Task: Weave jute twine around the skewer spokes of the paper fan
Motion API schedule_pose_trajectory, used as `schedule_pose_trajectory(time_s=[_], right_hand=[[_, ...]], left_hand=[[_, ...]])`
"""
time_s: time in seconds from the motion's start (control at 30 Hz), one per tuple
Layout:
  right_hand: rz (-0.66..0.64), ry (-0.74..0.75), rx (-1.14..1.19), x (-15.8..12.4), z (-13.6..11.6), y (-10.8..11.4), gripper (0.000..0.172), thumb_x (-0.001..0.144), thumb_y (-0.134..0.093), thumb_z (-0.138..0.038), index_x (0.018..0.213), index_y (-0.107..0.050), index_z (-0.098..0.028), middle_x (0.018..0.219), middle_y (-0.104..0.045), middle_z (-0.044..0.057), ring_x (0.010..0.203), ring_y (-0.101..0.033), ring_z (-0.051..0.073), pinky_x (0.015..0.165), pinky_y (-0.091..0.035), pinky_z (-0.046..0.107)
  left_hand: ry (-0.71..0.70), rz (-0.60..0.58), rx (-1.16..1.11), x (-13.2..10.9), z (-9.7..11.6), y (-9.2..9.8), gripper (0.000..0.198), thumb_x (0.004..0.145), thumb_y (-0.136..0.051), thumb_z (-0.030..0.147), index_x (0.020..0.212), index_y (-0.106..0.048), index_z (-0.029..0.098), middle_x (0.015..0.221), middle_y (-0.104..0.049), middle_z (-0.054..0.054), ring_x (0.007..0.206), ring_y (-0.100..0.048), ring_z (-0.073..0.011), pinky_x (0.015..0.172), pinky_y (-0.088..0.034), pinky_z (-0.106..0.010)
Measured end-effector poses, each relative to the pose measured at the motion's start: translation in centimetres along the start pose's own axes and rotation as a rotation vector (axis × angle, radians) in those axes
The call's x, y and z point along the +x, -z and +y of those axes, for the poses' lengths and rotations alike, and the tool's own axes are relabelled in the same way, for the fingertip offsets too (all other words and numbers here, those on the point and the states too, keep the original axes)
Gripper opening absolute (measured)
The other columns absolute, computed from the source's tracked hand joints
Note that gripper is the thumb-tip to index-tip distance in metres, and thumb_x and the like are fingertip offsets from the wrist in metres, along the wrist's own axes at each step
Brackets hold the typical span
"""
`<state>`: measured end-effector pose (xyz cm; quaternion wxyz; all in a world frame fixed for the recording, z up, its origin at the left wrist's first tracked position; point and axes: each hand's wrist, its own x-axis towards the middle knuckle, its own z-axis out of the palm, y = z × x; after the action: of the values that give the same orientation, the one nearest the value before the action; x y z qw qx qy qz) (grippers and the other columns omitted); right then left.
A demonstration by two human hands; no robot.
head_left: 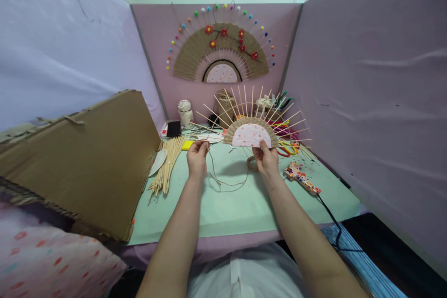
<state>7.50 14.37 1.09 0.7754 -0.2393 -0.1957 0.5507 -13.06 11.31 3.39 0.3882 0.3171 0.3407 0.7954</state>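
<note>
Above the table, my right hand (267, 160) grips the lower edge of a half-round fan (251, 135). Its centre is white with pink spots, bordered by a woven twine band (230, 136), and thin wooden sticks (244, 98) radiate from it. To the left, my left hand (197, 158) is closed in a pinch on a length of twine (212, 163). The twine hangs from those fingers and loops over the tabletop towards the fan. A roll of tape (251, 164) lies behind my right hand, partly hidden by it.
A bundle of sticks (167, 167) lies left, beside a cardboard sheet (84, 163). A patterned glue gun (302, 179) with a black cord rests right, near scissors (288, 150). Behind stand a white jar (186, 114) and a twine spool (225, 109). A finished fan (192, 58) hangs on the back panel.
</note>
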Motion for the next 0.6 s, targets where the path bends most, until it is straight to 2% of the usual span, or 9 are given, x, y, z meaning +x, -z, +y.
schedule_pose_trajectory(time_s=[0.3,0.6], right_hand=[[0.026,-0.011,-0.030,0.05,0.09,0.00,0.038,0.061,-0.083,-0.025,0.092,-0.061,-0.024,0.088,-0.071,-0.007,0.072,-0.067,0.008,0.067,-0.059,0.022],[0.011,0.017,-0.043,-0.46,0.06,-0.22,0.039,0.061,-0.083,-0.025,0.093,-0.062,-0.024,0.092,-0.071,-0.005,0.077,-0.067,0.009,0.070,-0.059,0.025]], left_hand=[[-0.003,-0.008,0.002,-0.11,-0.06,-0.08,0.027,0.065,-0.080,0.029,0.076,-0.059,0.018,0.077,-0.060,0.002,0.070,-0.056,-0.0068,0.066,-0.044,-0.019],[-0.015,-0.027,-0.007,-0.34,0.16,-0.34,0.030,0.064,-0.080,0.034,0.078,-0.058,0.018,0.078,-0.056,0.002,0.070,-0.053,-0.0072,0.063,-0.046,-0.018]])
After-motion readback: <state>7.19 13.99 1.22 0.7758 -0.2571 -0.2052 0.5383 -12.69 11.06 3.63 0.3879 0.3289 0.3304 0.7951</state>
